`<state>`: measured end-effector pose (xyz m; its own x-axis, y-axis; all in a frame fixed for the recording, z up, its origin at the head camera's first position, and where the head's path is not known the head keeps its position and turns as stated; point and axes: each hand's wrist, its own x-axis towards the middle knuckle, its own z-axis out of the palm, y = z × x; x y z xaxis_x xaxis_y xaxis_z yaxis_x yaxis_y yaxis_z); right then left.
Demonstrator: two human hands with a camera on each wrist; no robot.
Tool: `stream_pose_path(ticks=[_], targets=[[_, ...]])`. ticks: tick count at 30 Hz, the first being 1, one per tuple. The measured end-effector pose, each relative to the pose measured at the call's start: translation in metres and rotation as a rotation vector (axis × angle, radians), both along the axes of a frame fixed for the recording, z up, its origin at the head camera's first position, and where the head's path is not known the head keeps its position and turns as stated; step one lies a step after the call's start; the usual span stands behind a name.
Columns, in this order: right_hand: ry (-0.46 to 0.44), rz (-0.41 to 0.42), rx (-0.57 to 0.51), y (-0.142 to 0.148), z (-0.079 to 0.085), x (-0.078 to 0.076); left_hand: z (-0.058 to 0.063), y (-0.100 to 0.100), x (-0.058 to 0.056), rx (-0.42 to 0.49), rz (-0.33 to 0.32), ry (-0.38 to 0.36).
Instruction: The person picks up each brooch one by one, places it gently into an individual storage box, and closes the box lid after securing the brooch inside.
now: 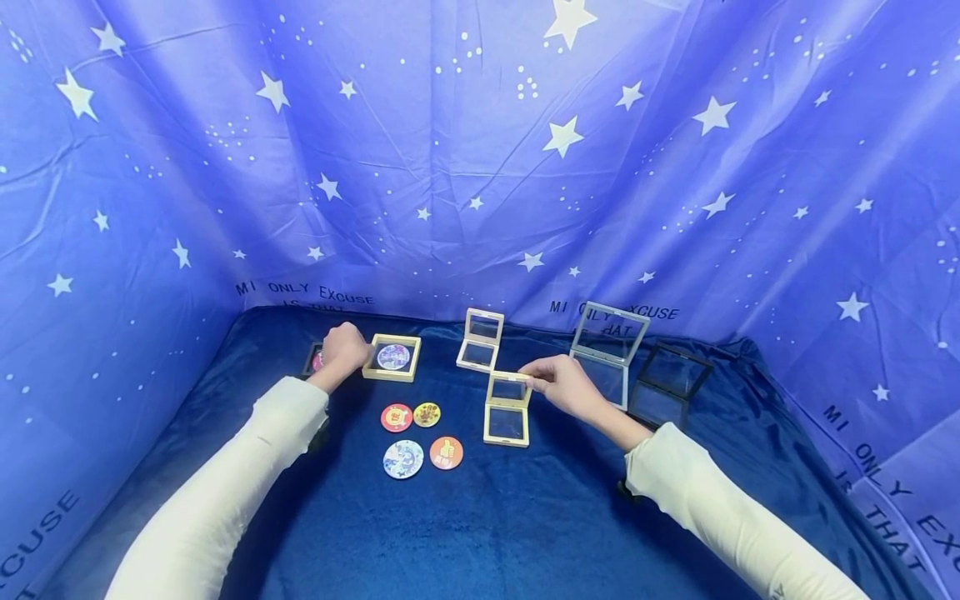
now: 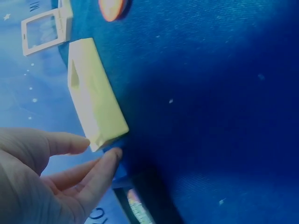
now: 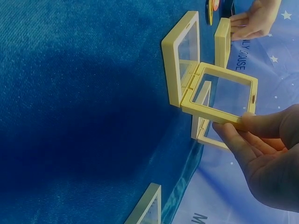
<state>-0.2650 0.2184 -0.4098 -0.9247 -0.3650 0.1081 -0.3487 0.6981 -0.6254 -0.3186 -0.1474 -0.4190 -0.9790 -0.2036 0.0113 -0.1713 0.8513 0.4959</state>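
Note:
My right hand [image 1: 570, 387] pinches the edge of the raised half of a small yellow hinged display frame [image 3: 219, 114], thumb on one face and fingers on the other. This frame stands unfolded, with clear film in both halves. At the left, my left hand [image 2: 60, 172] is beside a closed yellow display frame [image 1: 392, 377] that holds a purple round badge [image 1: 393, 357]. Its thumb and fingertips are at the frame's near end, fairly straight, and no grip around it shows. Partly behind that hand is a dark frame [image 2: 154, 200] with a reddish badge inside.
In front lie a red badge [image 1: 396, 417], a sunflower badge [image 1: 427, 414], a blue-white badge [image 1: 403, 459] and an orange thumbs-up badge [image 1: 446, 452]. Behind stands an open pinkish-white frame [image 1: 477, 367]. Rightward are an open pale frame [image 1: 628, 360] and an open black frame [image 1: 702, 379].

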Motion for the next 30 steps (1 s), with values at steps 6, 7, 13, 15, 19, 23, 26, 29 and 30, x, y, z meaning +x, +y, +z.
stream_pose_path(ticks=[6, 7, 13, 15, 19, 23, 26, 29, 30], targets=[[0.000, 0.005, 0.003, 0.000, 0.000, 0.000, 0.015, 0.004, 0.007, -0.015, -0.054, 0.126], [0.000, 0.006, 0.002, 0.000, 0.000, 0.000, 0.018, 0.007, 0.009, -0.018, -0.070, 0.152], [-0.003, 0.017, -0.012, 0.001, 0.000, 0.000, 0.034, 0.028, 0.025, -0.029, -0.188, 0.215], [-0.004, 0.017, -0.014, 0.001, 0.000, -0.001, 0.036, 0.036, 0.029, -0.032, -0.240, 0.204], [0.000, 0.011, -0.016, 0.001, 0.000, -0.001, 0.036, 0.050, 0.037, -0.039, -0.334, 0.160], [-0.007, 0.011, -0.019, 0.001, -0.001, 0.000, 0.031, 0.058, 0.042, -0.048, -0.446, 0.113], [-0.012, 0.010, -0.024, 0.001, -0.001, 0.001, 0.026, 0.062, 0.044, -0.061, -0.554, 0.058], [-0.009, 0.011, -0.026, 0.001, -0.001, 0.001, 0.020, 0.064, 0.047, -0.075, -0.648, -0.014], [-0.007, 0.013, -0.025, 0.001, 0.000, 0.001, 0.019, 0.064, 0.047, -0.082, -0.666, -0.047]])
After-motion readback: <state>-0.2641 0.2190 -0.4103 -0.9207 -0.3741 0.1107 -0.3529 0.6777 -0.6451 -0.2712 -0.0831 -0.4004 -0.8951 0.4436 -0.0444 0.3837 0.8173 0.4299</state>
